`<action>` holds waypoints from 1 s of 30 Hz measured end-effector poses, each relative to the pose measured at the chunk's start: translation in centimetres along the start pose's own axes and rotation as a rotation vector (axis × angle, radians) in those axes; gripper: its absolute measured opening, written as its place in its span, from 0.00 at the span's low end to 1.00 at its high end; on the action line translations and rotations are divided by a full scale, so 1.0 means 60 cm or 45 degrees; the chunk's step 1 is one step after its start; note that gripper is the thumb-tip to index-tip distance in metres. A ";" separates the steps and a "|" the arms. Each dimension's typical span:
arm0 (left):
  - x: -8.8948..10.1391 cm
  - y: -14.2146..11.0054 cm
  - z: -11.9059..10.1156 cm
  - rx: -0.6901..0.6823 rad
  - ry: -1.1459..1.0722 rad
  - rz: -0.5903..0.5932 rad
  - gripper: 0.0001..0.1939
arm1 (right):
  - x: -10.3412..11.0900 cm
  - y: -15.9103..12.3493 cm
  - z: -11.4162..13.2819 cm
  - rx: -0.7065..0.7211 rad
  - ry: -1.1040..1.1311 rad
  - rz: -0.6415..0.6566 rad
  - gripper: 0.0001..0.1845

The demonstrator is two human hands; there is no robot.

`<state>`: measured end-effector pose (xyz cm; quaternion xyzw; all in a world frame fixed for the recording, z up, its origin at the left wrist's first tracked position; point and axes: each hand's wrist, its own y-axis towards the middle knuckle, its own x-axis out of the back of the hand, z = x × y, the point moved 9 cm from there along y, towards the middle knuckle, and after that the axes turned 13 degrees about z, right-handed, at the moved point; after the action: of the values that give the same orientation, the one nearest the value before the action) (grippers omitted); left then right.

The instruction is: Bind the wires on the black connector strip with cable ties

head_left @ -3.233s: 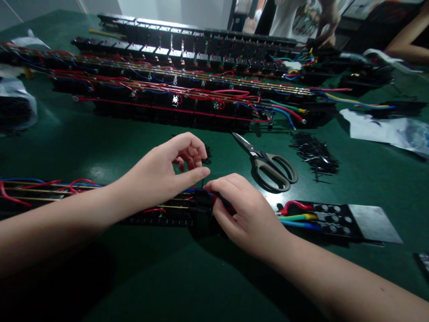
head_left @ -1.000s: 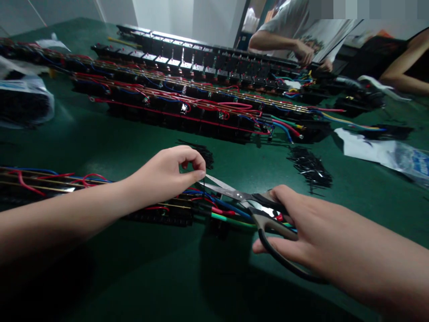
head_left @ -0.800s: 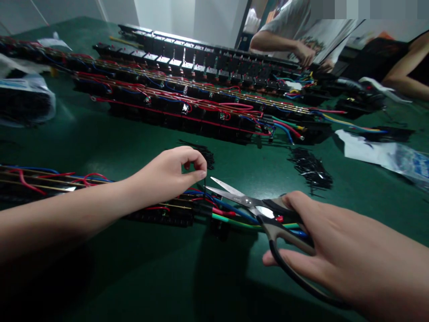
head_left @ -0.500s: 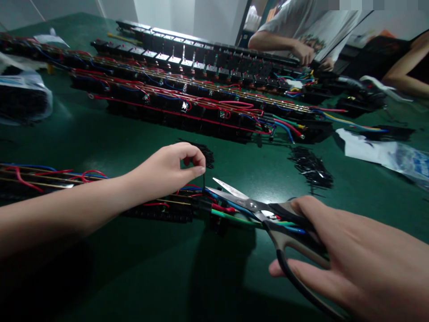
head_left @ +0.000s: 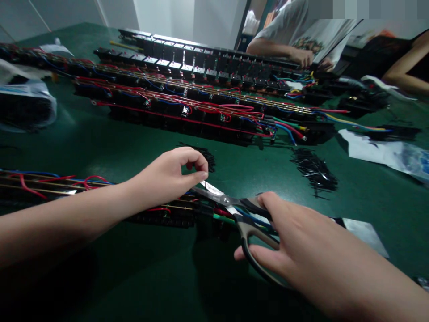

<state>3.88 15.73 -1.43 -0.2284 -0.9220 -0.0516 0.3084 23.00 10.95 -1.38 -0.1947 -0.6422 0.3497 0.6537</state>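
My left hand point(head_left: 170, 176) is pinched shut on a thin black cable tie tail standing up from the wired strip point(head_left: 161, 214) in front of me. My right hand point(head_left: 301, 250) grips a pair of scissors point(head_left: 234, 210) by its grey and black handles. The blades point left and sit right under my left fingertips, at the tie. Red, blue and green wires point(head_left: 231, 219) run along the black strip beneath the scissors.
Several long black strips with red and blue wiring point(head_left: 187, 105) lie across the green table point(head_left: 100, 143). Piles of cut black tie ends point(head_left: 313, 170) lie to the right. A plastic bag point(head_left: 23, 105) sits far left. Two other people's arms point(head_left: 284, 47) work at the far side.
My right hand took the scissors off the table, brought them to the strip, and has now pushed the blades left up to the tie under my left fingertips.
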 end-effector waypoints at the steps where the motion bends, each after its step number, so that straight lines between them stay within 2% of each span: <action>1: 0.000 0.000 -0.002 -0.011 0.003 -0.001 0.07 | -0.001 0.001 -0.001 -0.001 0.000 -0.001 0.18; 13: -0.001 -0.004 -0.013 -0.078 0.048 0.005 0.08 | 0.008 0.004 0.010 0.047 -0.121 -0.069 0.15; 19: 0.014 -0.002 -0.001 0.024 -0.099 -0.075 0.07 | 0.019 0.005 0.010 0.020 -0.290 -0.119 0.07; 21: 0.022 -0.004 0.007 0.071 -0.156 -0.138 0.08 | 0.028 0.003 0.003 -0.007 -0.306 -0.157 0.06; 25: 0.034 -0.008 0.017 0.102 -0.213 -0.258 0.07 | 0.045 0.009 -0.032 -0.173 -0.391 -0.217 0.08; 27: 0.031 -0.007 0.021 0.119 -0.193 -0.247 0.08 | 0.053 0.017 -0.047 -0.229 -0.414 -0.250 0.10; 30: 0.015 0.001 0.028 0.161 -0.145 -0.130 0.08 | 0.057 0.036 -0.062 -0.280 -0.350 -0.263 0.13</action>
<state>2.35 16.55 -2.27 -0.1638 -0.9499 0.0039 0.2661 25.91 15.58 -0.88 -0.1484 -0.7764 0.2318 0.5670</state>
